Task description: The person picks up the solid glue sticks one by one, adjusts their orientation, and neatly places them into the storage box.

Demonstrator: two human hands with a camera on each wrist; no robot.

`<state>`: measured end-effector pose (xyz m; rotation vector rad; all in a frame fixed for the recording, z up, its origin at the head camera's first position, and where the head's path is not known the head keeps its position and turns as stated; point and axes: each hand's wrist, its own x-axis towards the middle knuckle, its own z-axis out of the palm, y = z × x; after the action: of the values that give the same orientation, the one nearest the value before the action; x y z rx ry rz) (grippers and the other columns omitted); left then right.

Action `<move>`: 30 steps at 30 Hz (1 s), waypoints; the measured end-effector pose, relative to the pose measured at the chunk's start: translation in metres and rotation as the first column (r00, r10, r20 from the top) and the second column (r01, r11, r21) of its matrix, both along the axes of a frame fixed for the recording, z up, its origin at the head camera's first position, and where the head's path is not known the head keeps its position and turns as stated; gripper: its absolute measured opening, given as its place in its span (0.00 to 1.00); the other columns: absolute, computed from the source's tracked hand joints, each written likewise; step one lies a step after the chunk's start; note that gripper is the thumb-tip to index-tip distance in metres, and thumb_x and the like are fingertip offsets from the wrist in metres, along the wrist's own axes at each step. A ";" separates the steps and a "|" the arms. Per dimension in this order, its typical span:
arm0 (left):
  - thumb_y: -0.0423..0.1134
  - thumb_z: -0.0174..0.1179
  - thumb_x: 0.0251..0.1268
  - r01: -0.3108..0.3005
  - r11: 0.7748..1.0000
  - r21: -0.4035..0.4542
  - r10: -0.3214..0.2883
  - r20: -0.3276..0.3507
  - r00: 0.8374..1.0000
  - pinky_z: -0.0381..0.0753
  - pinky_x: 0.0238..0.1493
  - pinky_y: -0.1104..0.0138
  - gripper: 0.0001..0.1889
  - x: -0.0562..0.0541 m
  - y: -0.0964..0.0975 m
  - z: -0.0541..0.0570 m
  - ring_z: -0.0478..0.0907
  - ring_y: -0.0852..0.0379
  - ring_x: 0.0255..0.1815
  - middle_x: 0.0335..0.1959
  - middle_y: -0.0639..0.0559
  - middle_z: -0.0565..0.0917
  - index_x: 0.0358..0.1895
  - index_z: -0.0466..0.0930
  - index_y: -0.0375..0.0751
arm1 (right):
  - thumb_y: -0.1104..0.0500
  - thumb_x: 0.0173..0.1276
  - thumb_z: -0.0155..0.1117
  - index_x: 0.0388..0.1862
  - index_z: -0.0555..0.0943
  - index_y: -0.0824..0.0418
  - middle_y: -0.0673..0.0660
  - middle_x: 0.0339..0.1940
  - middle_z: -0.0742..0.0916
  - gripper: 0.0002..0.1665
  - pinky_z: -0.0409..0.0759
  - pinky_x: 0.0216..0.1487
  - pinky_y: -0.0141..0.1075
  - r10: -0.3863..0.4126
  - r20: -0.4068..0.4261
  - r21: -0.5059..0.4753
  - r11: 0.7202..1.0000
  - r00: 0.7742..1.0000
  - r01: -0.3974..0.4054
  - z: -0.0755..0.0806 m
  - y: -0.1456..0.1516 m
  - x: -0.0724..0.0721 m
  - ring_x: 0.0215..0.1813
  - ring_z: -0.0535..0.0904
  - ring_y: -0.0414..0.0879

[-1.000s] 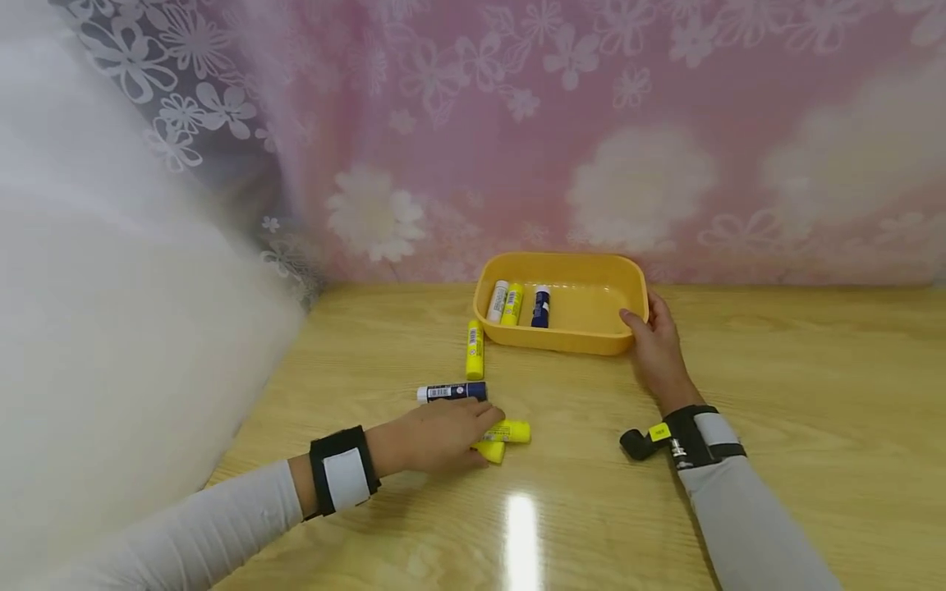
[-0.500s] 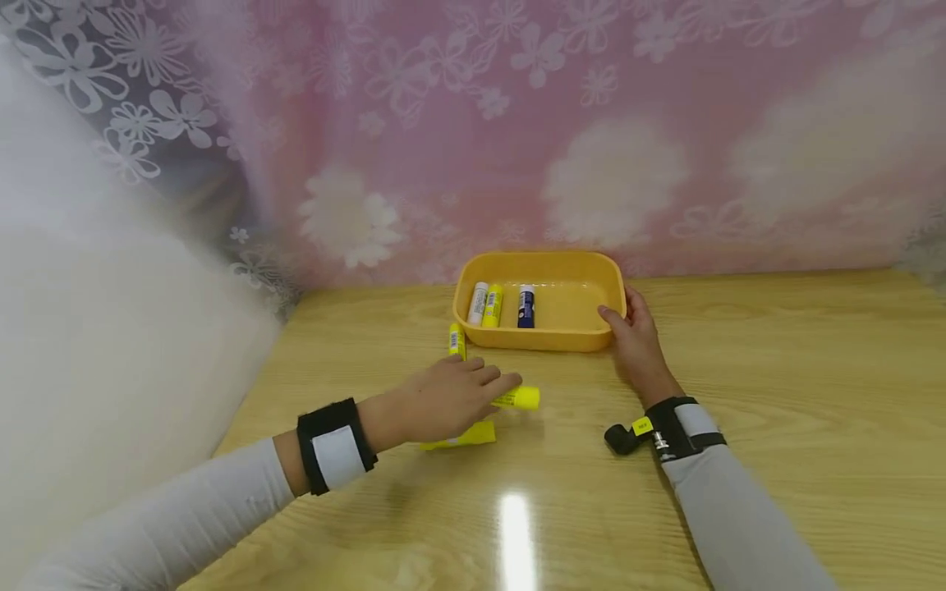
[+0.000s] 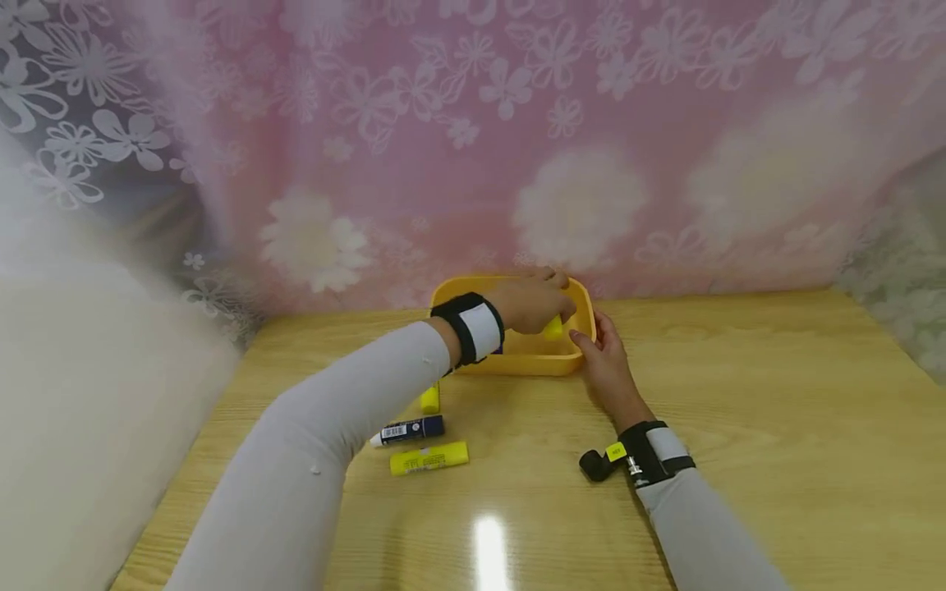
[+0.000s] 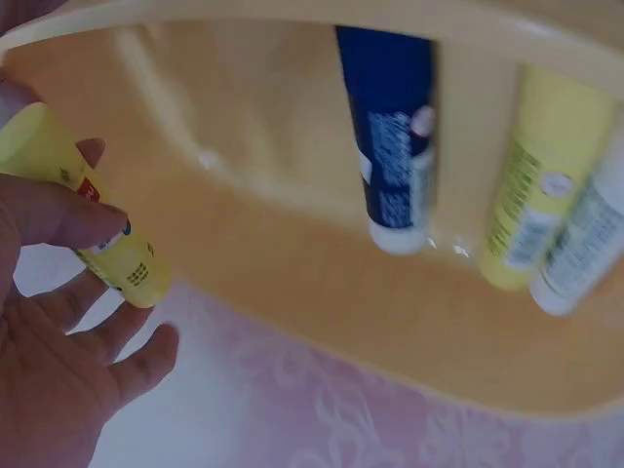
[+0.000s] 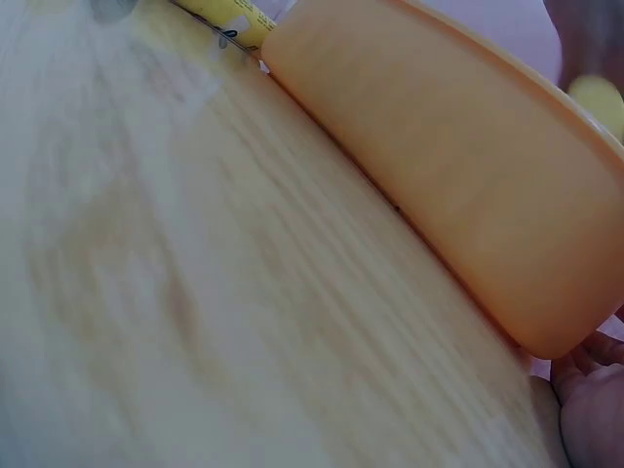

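The left hand (image 3: pixel 534 302) has left the table (image 3: pixel 739 427) and now hangs over the tray (image 3: pixel 584 308), a yellow stick (image 3: pixel 553 328) pinched between thumb and fingers. A second ago that hand lay flat on the wood among the loose sticks at about 7 o'clock from the tray; now the arm reaches forward across them. From the left wrist the stick (image 4: pixel 83 210) shows clearly: fingers curled round it, its end pointing down into the tray's (image 4: pixel 292 244) open right part. So one more stick has been lifted off the table and is over the tray, not yet let go.

The right hand (image 3: pixel 606 361) stays where it was, at the tray's 4 o'clock corner, fingers against the outside wall and thumb up by the rim, steadying it. The right wrist view shows only the tray wall (image 5: pixel 458 185) and a bit of that hand (image 5: pixel 590 400) at the corner.

Inside the tray lie a blue stick (image 4: pixel 390 146), a yellow one (image 4: pixel 531 195) and a white one (image 4: pixel 585 244), side by side at the left end, clear of the held stick.

On the table three remain: a blue stick (image 3: pixel 408 430), a yellow stick (image 3: pixel 429 458) just nearer me, and a yellow stub (image 3: pixel 430 398) half hidden under the left sleeve (image 3: pixel 332 435). Nothing blocks the tray's free half. A flowered curtain (image 3: pixel 517 148) hangs behind.
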<state>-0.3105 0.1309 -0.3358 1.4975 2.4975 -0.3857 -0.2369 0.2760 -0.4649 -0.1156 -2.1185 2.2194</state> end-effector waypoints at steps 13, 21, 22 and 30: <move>0.28 0.47 0.77 -0.131 0.991 0.038 0.118 0.239 0.964 0.70 0.29 0.71 0.24 0.011 0.045 -0.036 0.74 0.57 0.29 0.77 0.38 0.57 0.71 0.57 0.48 | 0.59 0.81 0.46 0.82 0.47 0.59 0.58 0.81 0.59 0.37 0.68 0.70 0.37 -0.081 -0.012 0.057 0.995 0.997 0.082 0.019 0.018 0.033 0.78 0.60 0.51; 0.39 0.58 0.73 -0.105 0.992 0.064 0.102 0.043 0.994 0.78 0.46 0.68 0.16 0.014 0.055 -0.032 0.80 0.58 0.47 0.50 0.51 0.82 0.60 0.73 0.40 | 0.63 0.80 0.46 0.81 0.49 0.61 0.59 0.78 0.61 0.35 0.68 0.70 0.35 -0.101 -0.027 -0.024 0.995 0.995 0.100 0.021 0.018 0.030 0.77 0.61 0.50; 0.39 0.58 0.73 -0.108 0.992 0.067 0.105 0.037 0.994 0.78 0.46 0.68 0.16 0.014 0.055 -0.033 0.80 0.59 0.47 0.50 0.51 0.82 0.59 0.74 0.41 | 0.62 0.80 0.45 0.81 0.49 0.61 0.58 0.78 0.61 0.35 0.68 0.70 0.36 -0.099 -0.025 -0.019 0.995 0.995 0.099 0.021 0.018 0.030 0.77 0.61 0.50; 0.39 0.58 0.73 -0.138 0.985 0.100 0.135 0.041 0.990 0.78 0.47 0.67 0.14 0.012 0.054 -0.035 0.79 0.59 0.46 0.50 0.52 0.82 0.58 0.74 0.42 | 0.60 0.81 0.47 0.81 0.49 0.60 0.58 0.79 0.61 0.35 0.65 0.73 0.43 -0.092 -0.028 0.030 0.995 0.995 0.093 0.020 0.017 0.028 0.77 0.61 0.50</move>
<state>-0.2986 0.1848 -0.3710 1.3451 2.6099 -0.2103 -0.2092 0.2931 -0.4450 -0.1774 -2.0885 2.1235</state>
